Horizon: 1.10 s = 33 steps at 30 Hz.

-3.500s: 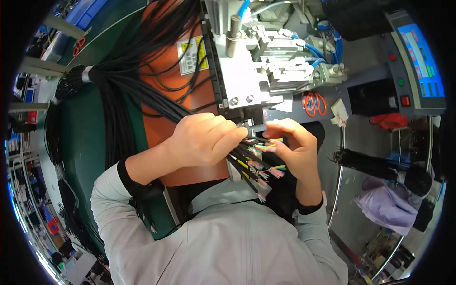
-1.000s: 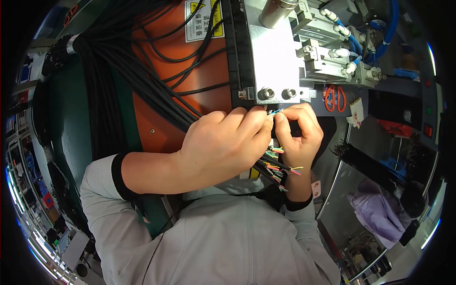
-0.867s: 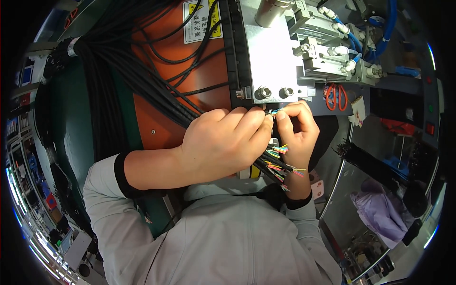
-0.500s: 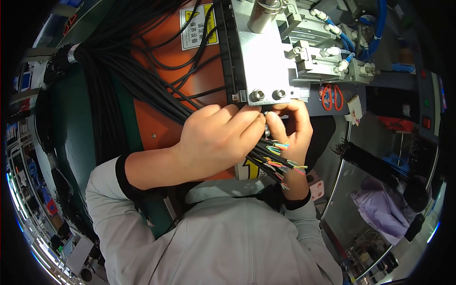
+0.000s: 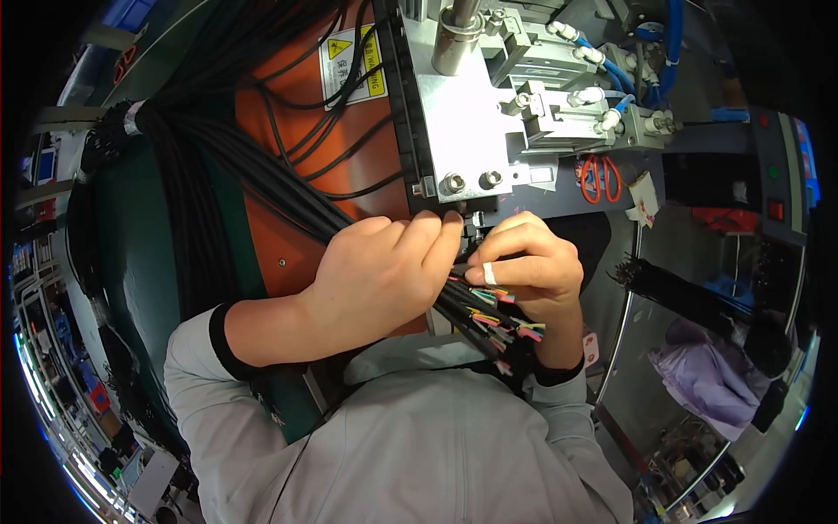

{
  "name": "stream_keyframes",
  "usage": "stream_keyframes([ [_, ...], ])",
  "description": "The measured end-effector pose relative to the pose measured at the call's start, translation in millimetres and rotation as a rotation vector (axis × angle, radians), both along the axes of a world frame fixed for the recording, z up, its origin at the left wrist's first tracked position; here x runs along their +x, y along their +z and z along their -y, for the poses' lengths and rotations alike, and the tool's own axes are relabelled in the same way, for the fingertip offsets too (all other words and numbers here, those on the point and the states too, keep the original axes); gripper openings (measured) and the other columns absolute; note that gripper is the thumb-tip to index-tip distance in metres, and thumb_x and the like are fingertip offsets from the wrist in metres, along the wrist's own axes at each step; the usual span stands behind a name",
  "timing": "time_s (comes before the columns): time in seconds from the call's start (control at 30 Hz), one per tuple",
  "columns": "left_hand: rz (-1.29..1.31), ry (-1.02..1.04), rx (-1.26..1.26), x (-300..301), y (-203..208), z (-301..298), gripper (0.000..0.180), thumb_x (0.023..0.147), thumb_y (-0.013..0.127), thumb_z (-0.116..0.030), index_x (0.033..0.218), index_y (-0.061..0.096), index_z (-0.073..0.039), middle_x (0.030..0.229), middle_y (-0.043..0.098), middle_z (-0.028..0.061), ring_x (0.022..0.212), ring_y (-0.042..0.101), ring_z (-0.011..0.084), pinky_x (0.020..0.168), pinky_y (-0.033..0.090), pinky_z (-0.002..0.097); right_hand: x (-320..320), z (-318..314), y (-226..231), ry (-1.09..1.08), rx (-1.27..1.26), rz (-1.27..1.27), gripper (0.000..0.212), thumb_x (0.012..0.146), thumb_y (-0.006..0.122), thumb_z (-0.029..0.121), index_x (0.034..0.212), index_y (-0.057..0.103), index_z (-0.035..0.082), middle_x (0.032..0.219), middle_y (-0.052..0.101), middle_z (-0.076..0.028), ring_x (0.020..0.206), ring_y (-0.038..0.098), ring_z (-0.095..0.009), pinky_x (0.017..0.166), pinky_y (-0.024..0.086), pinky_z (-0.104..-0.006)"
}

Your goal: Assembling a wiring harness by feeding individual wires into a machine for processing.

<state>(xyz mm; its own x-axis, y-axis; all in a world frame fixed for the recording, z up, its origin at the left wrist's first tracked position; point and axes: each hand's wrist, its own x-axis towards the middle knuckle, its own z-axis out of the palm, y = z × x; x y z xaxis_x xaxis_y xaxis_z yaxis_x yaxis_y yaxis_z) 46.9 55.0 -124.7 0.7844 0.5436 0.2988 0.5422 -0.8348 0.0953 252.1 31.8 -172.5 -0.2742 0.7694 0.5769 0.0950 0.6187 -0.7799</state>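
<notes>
My left hand (image 5: 380,271) is closed around a bundle of black cables (image 5: 271,179), just in front of the machine's metal block (image 5: 467,131). Past its fingers the cables end in stripped, multicoloured wires (image 5: 493,323) that fan toward my body. My right hand (image 5: 537,266) has its thumb and fingertips pinched together beside my left fingertips, at the end of one black cable. A white strip is wrapped on one of its digits. Between the hands and the block, a small metal fitting (image 5: 476,223) shows. My left fingers hide part of the bundle.
An orange machine surface (image 5: 288,236) with a warning label (image 5: 353,65) lies to the left. Pneumatic cylinders (image 5: 567,118) with blue tubes are at the far right. Red-handled scissors (image 5: 601,179) lie beside the block. Another black cable bundle (image 5: 676,293) hangs on the right.
Both hands have drawn back from under the metal block, toward my body. My right hand has turned and come to a pinch near the cable ends. My left hand still grips the bundle.
</notes>
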Motion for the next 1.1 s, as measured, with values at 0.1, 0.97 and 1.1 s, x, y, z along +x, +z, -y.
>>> stream_keyframes([
  [0.1,-0.057,-0.046,-0.086,1,8,-1,0.032,0.069,0.061,-0.01,0.1,0.065,-0.004,0.075,0.053,0.0009,0.058,0.052,0.0108,0.05,0.038,0.0224,2,2,8,0.057,0.066,0.062,0.027,0.07,0.07,-0.003,0.095,0.063,0.004,0.085,0.064,-0.008,0.074,0.058,-0.019,0.065,0.045,-0.028],
  [0.97,0.432,-0.112,-0.008,3,-11,-3,0.016,0.07,0.067,-0.008,0.082,0.062,0.0,0.063,0.051,0.0022,0.048,0.051,0.013,0.04,0.035,0.0251,-42,20,25,-0.447,-0.549,-0.483,0.018,0.066,0.075,-0.002,0.077,0.06,0.001,0.076,0.062,-0.008,0.07,0.058,-0.02,0.063,0.046,-0.0292],
  [1.1,0.331,-0.08,-0.02,3,-10,1,0.019,0.067,0.066,-0.01,0.083,0.062,-0.001,0.064,0.048,0.0012,0.048,0.047,0.0123,0.04,0.033,0.0255,-39,19,15,-0.627,0.078,0.167,0.016,0.069,0.073,-0.002,0.076,0.059,0.0,0.077,0.061,-0.007,0.07,0.056,-0.016,0.062,0.044,-0.0274],
])
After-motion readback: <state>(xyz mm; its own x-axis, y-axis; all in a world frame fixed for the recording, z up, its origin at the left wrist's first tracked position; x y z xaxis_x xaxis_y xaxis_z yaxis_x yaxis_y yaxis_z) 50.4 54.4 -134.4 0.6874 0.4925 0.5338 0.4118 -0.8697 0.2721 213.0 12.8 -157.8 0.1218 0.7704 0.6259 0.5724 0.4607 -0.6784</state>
